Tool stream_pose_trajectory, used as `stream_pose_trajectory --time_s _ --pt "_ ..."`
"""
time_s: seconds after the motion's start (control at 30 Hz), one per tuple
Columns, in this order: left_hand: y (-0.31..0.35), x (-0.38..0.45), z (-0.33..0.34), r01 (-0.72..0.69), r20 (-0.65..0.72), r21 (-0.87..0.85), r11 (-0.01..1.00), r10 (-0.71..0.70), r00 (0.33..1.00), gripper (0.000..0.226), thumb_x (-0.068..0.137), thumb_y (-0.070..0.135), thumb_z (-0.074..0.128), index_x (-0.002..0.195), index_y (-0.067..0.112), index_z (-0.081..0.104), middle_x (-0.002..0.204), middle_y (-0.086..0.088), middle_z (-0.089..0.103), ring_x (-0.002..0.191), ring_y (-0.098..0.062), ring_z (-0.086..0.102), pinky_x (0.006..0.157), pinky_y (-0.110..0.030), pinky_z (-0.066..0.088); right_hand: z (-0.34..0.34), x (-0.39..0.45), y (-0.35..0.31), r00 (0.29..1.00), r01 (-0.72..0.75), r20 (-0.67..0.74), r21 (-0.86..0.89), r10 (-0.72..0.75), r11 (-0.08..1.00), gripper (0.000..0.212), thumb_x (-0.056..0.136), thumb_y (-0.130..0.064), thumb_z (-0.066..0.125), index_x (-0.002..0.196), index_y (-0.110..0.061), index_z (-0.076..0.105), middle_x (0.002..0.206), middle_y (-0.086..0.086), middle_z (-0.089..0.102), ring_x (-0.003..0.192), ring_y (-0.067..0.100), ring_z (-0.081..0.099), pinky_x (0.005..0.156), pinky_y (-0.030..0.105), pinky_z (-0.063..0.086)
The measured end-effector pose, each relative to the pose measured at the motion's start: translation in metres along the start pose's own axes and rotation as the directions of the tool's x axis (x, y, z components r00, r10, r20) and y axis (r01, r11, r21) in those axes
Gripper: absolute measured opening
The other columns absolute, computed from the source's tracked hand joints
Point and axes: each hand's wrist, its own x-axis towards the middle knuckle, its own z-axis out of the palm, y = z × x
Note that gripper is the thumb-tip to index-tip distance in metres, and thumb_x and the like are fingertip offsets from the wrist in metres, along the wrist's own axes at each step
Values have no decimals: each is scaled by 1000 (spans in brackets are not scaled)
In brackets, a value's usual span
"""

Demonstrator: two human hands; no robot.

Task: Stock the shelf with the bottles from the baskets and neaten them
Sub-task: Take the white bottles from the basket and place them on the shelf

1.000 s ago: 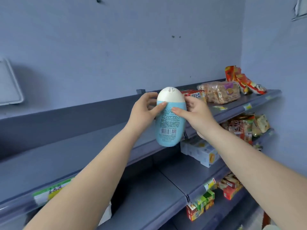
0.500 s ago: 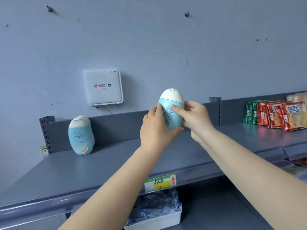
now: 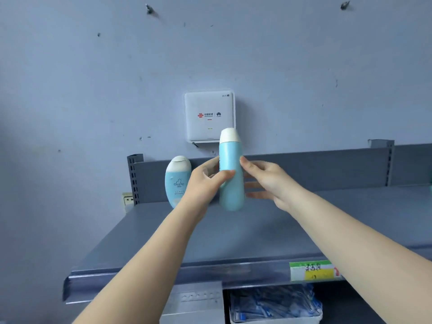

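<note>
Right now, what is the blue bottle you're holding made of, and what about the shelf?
The held blue bottle looks like smooth plastic with a matte sheen and a white cap; its rounded moulded shape suggests that. The grey shelf is probably painted metal: thin folded front edge, slotted upright at the back, faint reflections.

The held bottle is plain light blue with a white cap. The standing bottle is the same blue, white-capped, with white print. The shelf is slate grey; its price label is green, white and yellow. The wall box is white with red logos.
</note>
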Motion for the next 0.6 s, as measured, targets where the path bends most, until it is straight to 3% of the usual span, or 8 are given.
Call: stream_pose_trajectory --time_s 0.07,0.2,0.3,0.47,0.6 --pt "-6 1 -18 -2 20 25 1000 2 1000 33 75 28 60 107 22 66 101 -2 71 100 -24 66 86 -39 54 20 6 3 991 -112 78 -8 113 994 78 51 -70 60 104 -14 67 96 6 73 81 22 70 76 37 57" --pt "-17 -3 -51 -32 71 72 997 27 997 22 95 14 50 113 12 63 96 6 72 91 -9 67 77 -21 53 51 21 10 991 -112 74 46 108 993 69 62 -63 63 97 -4 67 81 8 72 66 18 70 57 29 54" --pt "-25 -1 -74 -50 79 104 993 42 996 21 97 15 48 110 12 64 97 2 72 94 -13 67 88 -30 54 71 31 16 996 -84 40 79 81 993 54 74 -53 66 94 -2 67 85 11 72 69 22 71 56 30 56" --pt "-38 3 -101 -41 75 93 995 34 997 33 87 27 48 111 10 63 104 -7 70 99 -22 66 85 -33 53 94 50 18 998 -12 60 51 9 999 42 76 -47 68 96 -10 65 96 9 71 83 26 70 63 36 57" --pt "-44 8 -115 -31 89 200 979 14 996 35 87 31 46 115 17 61 106 -2 69 99 -14 65 85 -29 51 105 61 24 996 22 83 61 -27 998 36 79 -39 70 94 -6 65 98 11 71 89 24 70 66 37 59"
